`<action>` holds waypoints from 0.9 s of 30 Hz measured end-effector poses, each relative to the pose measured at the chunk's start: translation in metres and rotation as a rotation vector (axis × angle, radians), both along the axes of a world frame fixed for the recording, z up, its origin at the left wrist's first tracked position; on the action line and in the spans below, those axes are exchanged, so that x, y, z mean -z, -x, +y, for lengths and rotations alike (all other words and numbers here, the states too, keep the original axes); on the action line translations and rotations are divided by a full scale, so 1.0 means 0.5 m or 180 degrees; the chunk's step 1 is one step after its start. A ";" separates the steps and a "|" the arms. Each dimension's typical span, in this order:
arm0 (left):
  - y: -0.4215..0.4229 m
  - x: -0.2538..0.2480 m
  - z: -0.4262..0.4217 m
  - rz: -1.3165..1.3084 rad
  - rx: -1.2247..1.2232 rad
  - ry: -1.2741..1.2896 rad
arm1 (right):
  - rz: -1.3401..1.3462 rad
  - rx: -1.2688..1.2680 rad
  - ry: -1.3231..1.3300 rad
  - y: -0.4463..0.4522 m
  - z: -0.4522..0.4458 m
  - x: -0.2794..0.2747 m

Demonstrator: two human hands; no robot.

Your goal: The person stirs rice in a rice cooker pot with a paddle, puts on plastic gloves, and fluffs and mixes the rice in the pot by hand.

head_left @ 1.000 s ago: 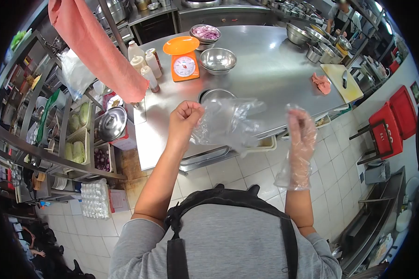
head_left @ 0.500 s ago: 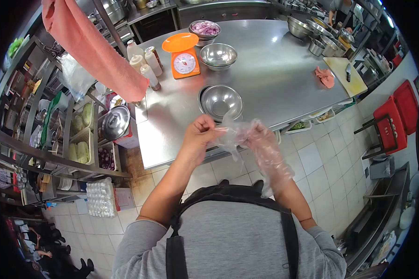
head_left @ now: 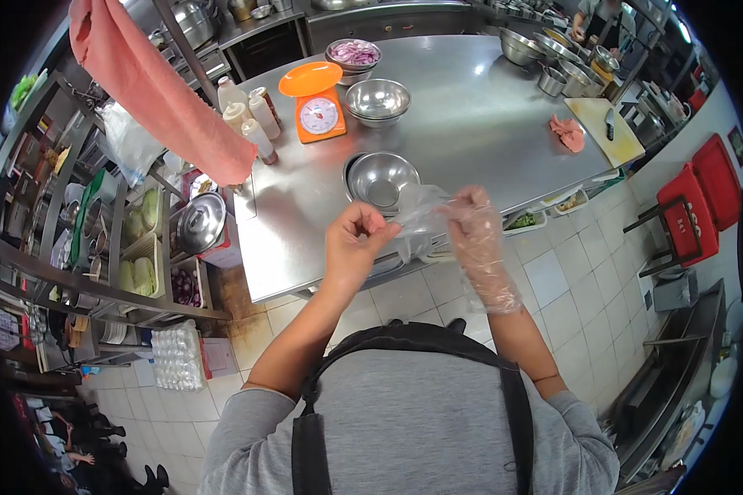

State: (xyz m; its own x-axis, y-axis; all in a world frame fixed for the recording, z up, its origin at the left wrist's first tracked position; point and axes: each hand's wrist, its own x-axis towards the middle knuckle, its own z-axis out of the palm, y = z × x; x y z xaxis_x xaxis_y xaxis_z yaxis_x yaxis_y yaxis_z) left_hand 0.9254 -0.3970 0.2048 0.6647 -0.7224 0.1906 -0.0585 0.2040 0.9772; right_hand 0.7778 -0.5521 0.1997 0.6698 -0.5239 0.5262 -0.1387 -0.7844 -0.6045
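Note:
A clear plastic glove (head_left: 421, 216) is stretched between my two hands, above the front edge of the steel table (head_left: 462, 140). My left hand (head_left: 357, 239) is bare and pinches one end of it. On my right hand (head_left: 476, 235) is another clear plastic glove, reaching past the wrist, and its fingers are closed on the loose glove's other side. Just beyond the hands, steel bowls (head_left: 383, 179) sit on the table.
An orange scale (head_left: 319, 116) stands near squeeze bottles (head_left: 258, 140), with bowls of sliced onion (head_left: 354, 54) behind. A knife (head_left: 609, 124) lies on a cutting board (head_left: 627, 147) beside a pink cloth (head_left: 567, 134). Shelves line the left; a co-worker (head_left: 600, 21) stands far right.
From wide apart, my hands have come together over the table edge. Since the middle frame my right hand has shifted slightly right and up, and the loose glove is spread a little between them.

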 end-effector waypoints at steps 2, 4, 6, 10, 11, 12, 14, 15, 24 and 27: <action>0.020 -0.052 0.002 -0.2432 -0.0848 0.0224 | -0.0055 -0.0200 0.0269 -0.006 0.008 -0.005; 0.031 -0.065 0.002 -0.3391 -0.0748 0.0457 | -0.0062 -0.0344 0.0412 -0.020 0.026 -0.018; 0.042 -0.034 0.007 -0.2822 0.0291 0.0639 | -0.0001 -0.0448 0.0414 -0.033 0.064 -0.042; 0.014 0.032 -0.018 -0.2056 -0.0103 -0.0515 | -0.0016 -0.0990 0.0856 -0.047 0.129 -0.044; 0.007 0.032 -0.022 -0.1839 0.0038 -0.0514 | 0.0175 -0.1094 0.0914 -0.042 0.148 -0.048; 0.004 0.035 -0.022 -0.1609 0.0181 -0.0523 | 0.0377 -0.1201 0.0960 -0.039 0.160 -0.049; 0.002 0.047 -0.025 0.0237 0.0530 0.0134 | 0.0317 -0.1304 0.1012 -0.043 0.164 -0.046; 0.001 0.045 -0.026 0.1152 0.0693 0.0472 | 0.0280 -0.1354 0.1042 -0.046 0.165 -0.044; -0.020 0.008 0.003 0.2193 0.0923 0.0757 | -0.0459 -0.0634 0.0595 -0.084 0.155 -0.002; 0.000 -0.005 0.013 0.1869 0.1224 0.0932 | -0.0672 -0.0054 0.0228 -0.083 0.157 -0.021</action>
